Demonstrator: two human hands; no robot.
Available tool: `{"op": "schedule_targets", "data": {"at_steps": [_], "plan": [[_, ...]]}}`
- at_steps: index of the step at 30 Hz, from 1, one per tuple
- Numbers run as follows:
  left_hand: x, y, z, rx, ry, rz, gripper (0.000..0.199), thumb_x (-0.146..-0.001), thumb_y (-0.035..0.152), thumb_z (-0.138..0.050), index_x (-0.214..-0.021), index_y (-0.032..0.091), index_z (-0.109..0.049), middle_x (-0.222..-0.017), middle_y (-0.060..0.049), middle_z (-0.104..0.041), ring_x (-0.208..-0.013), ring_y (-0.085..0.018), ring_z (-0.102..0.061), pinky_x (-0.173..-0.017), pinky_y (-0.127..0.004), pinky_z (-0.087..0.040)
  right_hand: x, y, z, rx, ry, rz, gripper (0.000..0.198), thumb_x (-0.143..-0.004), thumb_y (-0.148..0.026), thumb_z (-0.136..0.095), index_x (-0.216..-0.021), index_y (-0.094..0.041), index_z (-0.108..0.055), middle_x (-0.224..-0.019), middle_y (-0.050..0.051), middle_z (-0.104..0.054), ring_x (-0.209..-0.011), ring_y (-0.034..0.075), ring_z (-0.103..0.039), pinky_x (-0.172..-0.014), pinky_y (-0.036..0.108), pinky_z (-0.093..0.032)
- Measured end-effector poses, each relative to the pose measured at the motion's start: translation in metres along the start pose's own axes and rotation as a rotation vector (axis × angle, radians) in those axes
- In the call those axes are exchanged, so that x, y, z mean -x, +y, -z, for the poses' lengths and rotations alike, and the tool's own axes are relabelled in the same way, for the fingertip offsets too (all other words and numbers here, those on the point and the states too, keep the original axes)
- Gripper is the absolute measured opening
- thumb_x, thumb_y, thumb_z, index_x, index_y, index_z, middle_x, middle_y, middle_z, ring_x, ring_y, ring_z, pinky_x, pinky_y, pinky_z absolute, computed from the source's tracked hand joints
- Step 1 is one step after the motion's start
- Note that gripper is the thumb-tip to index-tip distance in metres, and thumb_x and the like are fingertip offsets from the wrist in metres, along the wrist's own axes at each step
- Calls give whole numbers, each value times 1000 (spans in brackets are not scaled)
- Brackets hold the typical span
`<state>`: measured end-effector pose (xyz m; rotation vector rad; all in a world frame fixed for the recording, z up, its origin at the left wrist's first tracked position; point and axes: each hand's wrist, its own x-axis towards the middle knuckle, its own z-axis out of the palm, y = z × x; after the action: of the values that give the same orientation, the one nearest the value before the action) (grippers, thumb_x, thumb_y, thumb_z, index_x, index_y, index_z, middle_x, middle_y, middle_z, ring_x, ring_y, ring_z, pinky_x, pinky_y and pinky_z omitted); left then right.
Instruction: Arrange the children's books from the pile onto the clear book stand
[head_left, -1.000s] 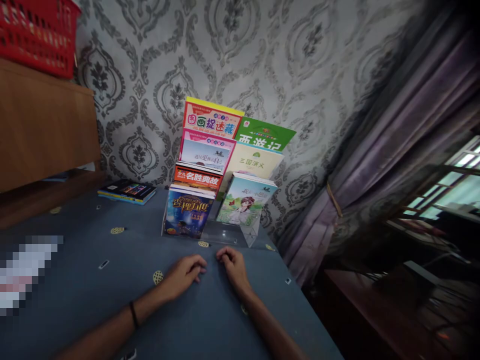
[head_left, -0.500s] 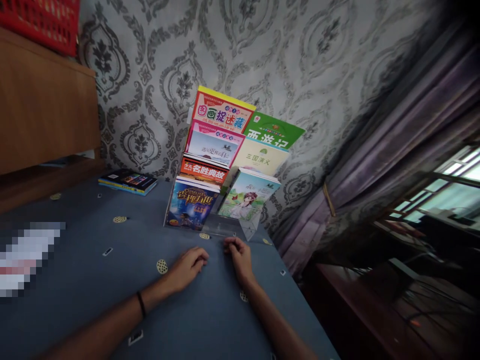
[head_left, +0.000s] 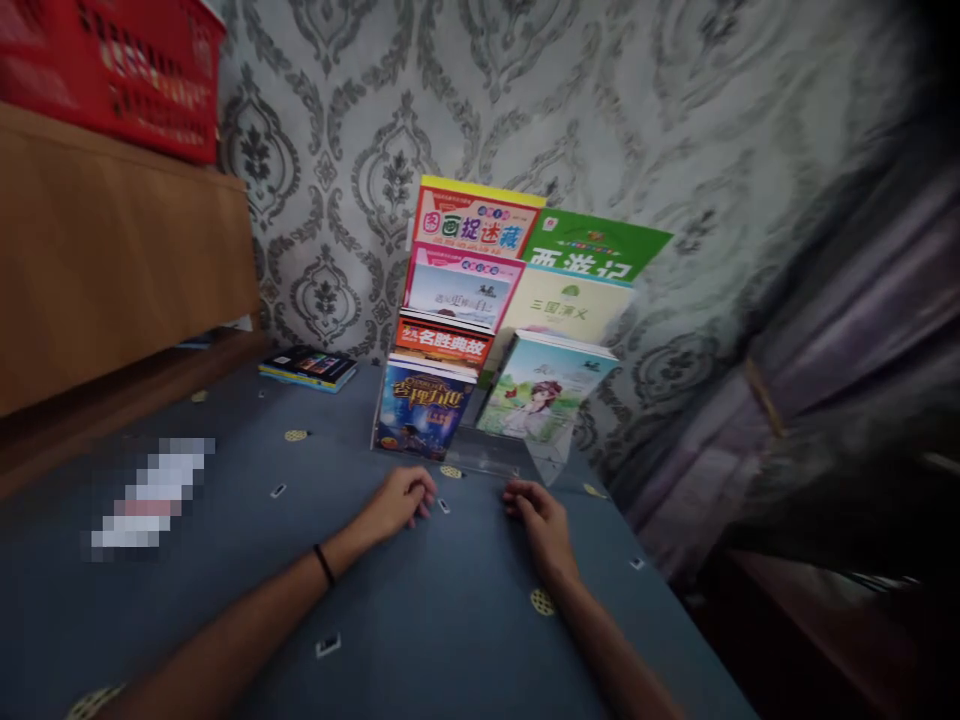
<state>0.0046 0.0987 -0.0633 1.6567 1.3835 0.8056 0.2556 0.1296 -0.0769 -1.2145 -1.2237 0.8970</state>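
Observation:
My left hand (head_left: 403, 499) rests low over the table in front of the book stand, fingers loosely curled in with nothing in them. To its right, my right hand (head_left: 544, 520) is curled too, thumb near the fingers, and holds nothing visible. Both are apart from the clear book stand (head_left: 491, 452). The stand carries books in two leaning columns. At its lower left stands a dark blue book (head_left: 424, 412); at its lower right, a pale green book (head_left: 541, 397) with a drawn figure. Behind rise a green book (head_left: 596, 245) and a red-and-yellow-topped book (head_left: 478, 215).
A small pile of books (head_left: 308, 367) lies at the back left of the blue-grey table (head_left: 247, 570). A red basket (head_left: 142, 80) sits on a wooden cabinet (head_left: 127, 260). Patterned wallpaper is behind, and a tied curtain (head_left: 712, 440) hangs to the right.
The view has turned left, so everything appears further right. My hands are slightly further apart, and a small table marking shows between them. The books have stayed on the stand.

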Motion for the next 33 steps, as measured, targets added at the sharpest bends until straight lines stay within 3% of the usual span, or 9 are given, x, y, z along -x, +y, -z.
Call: {"op": "schedule_targets", "data": {"at_steps": [3,5,9,12,16,21,33], "plan": [[-7,-7,48,-213,107,140,26,-87,8,-42,-94,16,-66,-84,-4,-73,-64,-12,-70,-53,-19,-49,-1,0,1,72,-49,17,31,-63,-44,-66,-82,-19,-70,-77,7,-73,-74,24,-69,-65,34,-56],[-10,-14,87,-344,218,201,23,-85,8,-47,-90,16,-68,-83,-5,-73,-68,-16,-71,-61,-24,-53,-1,0,3,101,-70,11,32,-63,-45,-65,-82,-19,-70,-76,7,-73,-73,24,-69,-65,34,-56],[-21,-25,155,-617,479,307,28,-91,14,-44,-103,16,-70,-106,-16,-73,-104,-29,-70,-86,-38,-55,-2,-3,3,122,-77,4,31,-64,-44,-65,-82,-19,-71,-75,7,-74,-68,22,-69,-65,35,-56],[-42,-30,183,-756,580,305,40,-95,14,-38,-128,16,-61,-131,-19,-64,-125,-31,-60,-101,-42,-50,-2,-6,1,131,-79,-1,31,-62,-44,-65,-80,-20,-71,-75,7,-74,-70,23,-69,-65,34,-57],[-77,-39,195,-872,573,270,48,-97,21,-40,-143,14,-49,-154,-21,-45,-145,-34,-39,-113,-51,-40,-1,-8,0,161,-83,-9,32,-62,-46,-64,-77,-20,-71,-76,8,-75,-71,23,-70,-65,34,-57],[-108,-56,200,-946,489,277,58,-98,32,-46,-152,16,-38,-162,-21,-35,-154,-36,-23,-116,-64,-32,-1,-10,3,217,-111,-3,33,-64,-48,-64,-80,-20,-74,-76,8,-76,-72,25,-71,-66,35,-59],[-118,-63,210,-1077,403,237,40,-101,32,-44,-130,9,-57,-134,-27,-59,-132,-36,-51,-107,-61,-40,-4,-11,4,250,-130,-26,30,-62,-48,-68,-75,-22,-76,-72,8,-75,-73,28,-73,-66,37,-61]]}}
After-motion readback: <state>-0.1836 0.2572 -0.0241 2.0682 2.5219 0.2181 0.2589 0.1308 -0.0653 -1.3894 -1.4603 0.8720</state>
